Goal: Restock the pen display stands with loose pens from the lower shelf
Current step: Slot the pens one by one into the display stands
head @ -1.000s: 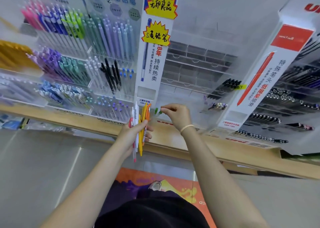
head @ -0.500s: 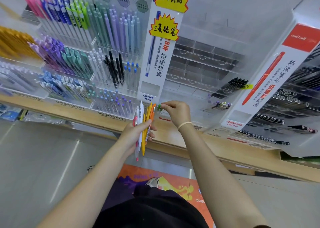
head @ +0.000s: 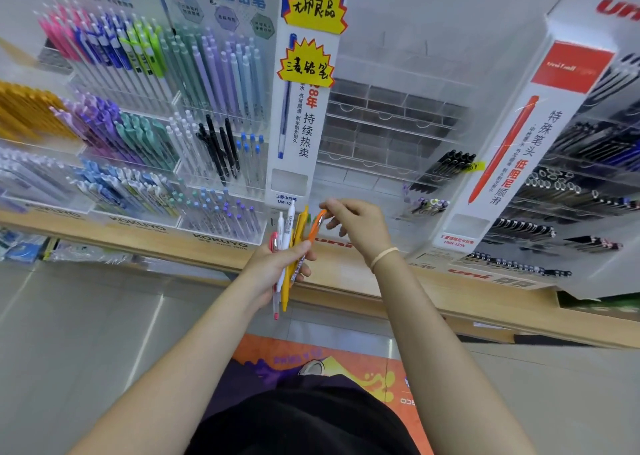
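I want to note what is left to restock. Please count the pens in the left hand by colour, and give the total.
Pens gripped in the left hand:
White pens: 2
Yellow pen: 1
Orange pen: 1, its top pinched by the right hand
Red-pink pen: 1
Total: 5, as far as the overlap shows.

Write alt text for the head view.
The left hand grips a bundle of pens while the right hand pinches an orange pen from it, before clear pen display stands on a wooden shelf.
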The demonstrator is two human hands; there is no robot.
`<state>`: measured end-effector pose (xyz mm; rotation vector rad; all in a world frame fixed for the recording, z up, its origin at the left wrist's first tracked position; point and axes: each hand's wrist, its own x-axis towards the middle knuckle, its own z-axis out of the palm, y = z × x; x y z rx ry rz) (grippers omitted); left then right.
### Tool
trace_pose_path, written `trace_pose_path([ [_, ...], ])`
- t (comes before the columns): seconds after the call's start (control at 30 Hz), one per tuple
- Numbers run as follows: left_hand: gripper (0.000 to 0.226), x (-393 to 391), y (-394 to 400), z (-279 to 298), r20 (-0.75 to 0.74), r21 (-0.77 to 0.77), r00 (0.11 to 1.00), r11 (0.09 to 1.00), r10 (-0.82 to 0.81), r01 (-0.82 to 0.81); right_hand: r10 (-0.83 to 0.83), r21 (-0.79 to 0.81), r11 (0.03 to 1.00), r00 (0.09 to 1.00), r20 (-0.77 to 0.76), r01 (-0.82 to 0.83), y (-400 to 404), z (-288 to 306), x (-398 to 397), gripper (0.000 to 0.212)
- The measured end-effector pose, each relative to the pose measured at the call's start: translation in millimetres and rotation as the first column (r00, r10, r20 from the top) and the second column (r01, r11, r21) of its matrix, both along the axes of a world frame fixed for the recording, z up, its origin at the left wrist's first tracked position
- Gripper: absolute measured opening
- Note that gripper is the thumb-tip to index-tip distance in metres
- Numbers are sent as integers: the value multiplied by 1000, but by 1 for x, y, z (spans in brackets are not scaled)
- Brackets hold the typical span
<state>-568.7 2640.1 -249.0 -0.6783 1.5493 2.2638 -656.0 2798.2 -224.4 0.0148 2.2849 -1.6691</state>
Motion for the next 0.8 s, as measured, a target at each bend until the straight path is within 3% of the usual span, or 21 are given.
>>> trace_pose_path([
  [0.1, 12, -3, 12, 4, 1, 10, 1000, 1000, 8, -8, 68, -67, 996, 993, 101, -62, 7, 9, 7, 26],
  [0.23, 9, -5, 21, 7, 4, -4, 1000, 1000, 25, -25, 95, -174, 982, 987, 132, -71, 18, 14, 8, 17],
  [0.4, 20, -3, 25, 0, 76, -56, 992, 993, 104, -100, -257, -219, 949, 959, -122, 227, 31, 21, 2, 15],
  [0.47, 22, 1, 23, -4, 90, -79, 989, 990, 121, -114, -305, -221, 941, 928, -213, 258, 34, 23, -2, 13],
  [0.57, 25, 4, 22, -5, 80, -77, 991, 992, 102, -96, -277, -202, 952, 928, -249, 230, 30, 22, -6, 10],
  [0.8, 23, 2, 16, -3, 64, -39, 997, 998, 50, -47, -184, -65, 982, 972, -148, 176, 23, -10, -8, 13],
])
